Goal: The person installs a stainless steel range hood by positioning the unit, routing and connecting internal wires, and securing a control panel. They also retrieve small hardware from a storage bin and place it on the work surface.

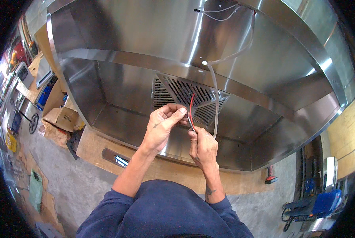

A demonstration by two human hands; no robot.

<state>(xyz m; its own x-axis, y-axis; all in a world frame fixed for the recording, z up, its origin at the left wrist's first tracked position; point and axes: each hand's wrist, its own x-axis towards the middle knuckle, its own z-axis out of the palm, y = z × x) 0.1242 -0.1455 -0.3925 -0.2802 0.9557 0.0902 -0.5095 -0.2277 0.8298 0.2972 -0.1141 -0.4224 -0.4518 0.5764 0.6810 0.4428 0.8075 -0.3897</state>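
My right hand point(204, 146) is closed around the end of a pale cable point(217, 99), where a red wire point(191, 104) and a black wire point(189, 119) come out between thumb and fingers. The red wire curves upward, its tip loose. Just left of it, my left hand point(161, 125) pinches with thumb and fingertips at the upper part of the black wire; the fingers partly hide its end. From my right hand the cable runs up to the large stainless steel hood point(134, 87). A slotted metal vent point(177, 89) lies right behind both hands.
The hood rests on a wooden board point(92, 152) above the concrete floor point(82, 186). On the board lie a dark rectangular piece point(115, 157) and a red and black tool point(270, 176). Cardboard boxes point(61, 119) stand at left, a blue item point(326, 203) at lower right.
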